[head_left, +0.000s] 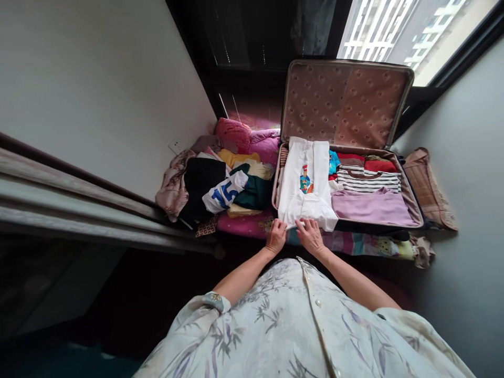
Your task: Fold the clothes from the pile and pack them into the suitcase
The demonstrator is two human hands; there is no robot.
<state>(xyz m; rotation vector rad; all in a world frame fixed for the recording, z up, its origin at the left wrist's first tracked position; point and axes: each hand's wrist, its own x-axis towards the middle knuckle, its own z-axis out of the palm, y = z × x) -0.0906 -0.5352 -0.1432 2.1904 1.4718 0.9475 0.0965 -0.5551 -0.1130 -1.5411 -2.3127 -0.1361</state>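
An open suitcase point(409, 197) lies on a bed, its patterned lid point(342, 102) propped up against the window. A folded white garment point(305, 184) with a colourful print fills its left side. My left hand point(275, 236) and my right hand point(311, 236) both grip the near edge of this white garment at the suitcase's front rim. To the right inside the case lie a lilac top point(370, 207), a striped shirt point(368, 180) and a red piece point(380, 165).
A heap of loose clothes point(224, 181) sits left of the suitcase, with black, white-and-blue, yellow and pink items. A brown garment point(427, 186) lies right of the case. A white wall runs along the left, and a wooden rail point(79, 210) crosses below it.
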